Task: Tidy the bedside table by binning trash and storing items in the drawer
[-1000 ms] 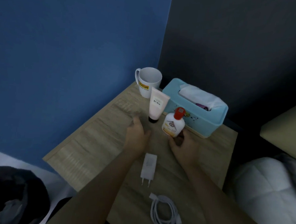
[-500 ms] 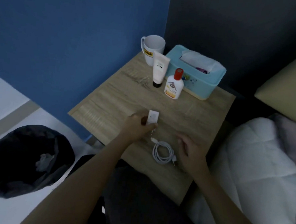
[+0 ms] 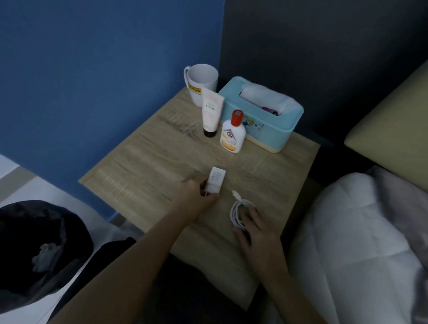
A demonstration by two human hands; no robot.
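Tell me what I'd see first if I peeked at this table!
Two hands at the front: the left hand pinches a white charger, and the right hand rests on a coiled white cable. At the back of the table sits a bright blue tissue box, with a mug, a tube and a red-capped bottle beside it. A black bin stands on the floor to the left.

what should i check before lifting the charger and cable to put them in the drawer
1. left hand pinching charger: ok
2. right hand closed round cable: cannot tell, fingers lie on the coil
3. cable unplugged from charger: ok, its end lies apart
4. cable fully coiled: not ok, one end sticks out
5. drawer open: cannot tell, not in view
6. lotion bottle clear of hands: ok
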